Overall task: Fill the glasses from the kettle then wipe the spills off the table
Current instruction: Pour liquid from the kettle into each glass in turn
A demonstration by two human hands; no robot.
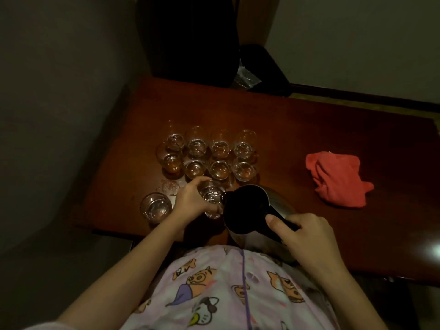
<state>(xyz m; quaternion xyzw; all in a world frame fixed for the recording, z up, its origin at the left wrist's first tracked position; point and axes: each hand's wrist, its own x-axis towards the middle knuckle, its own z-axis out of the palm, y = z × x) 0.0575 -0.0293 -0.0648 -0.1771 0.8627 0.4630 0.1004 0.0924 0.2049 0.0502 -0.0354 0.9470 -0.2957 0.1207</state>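
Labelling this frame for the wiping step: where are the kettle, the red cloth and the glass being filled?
kettle (246, 206): head view, dark lid.
red cloth (338, 178): head view, middle of the bundle.
glass being filled (212, 198): head view, its side wall.

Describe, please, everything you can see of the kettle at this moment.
The kettle looks like brushed metal with a dark top and a black handle. It is tilted leftward, with its spout at the rim of the glass that the left hand holds. The right hand grips the handle, thumb on top. It hangs over the near edge of the wooden table. The lighting is dim, so no stream is discernible.
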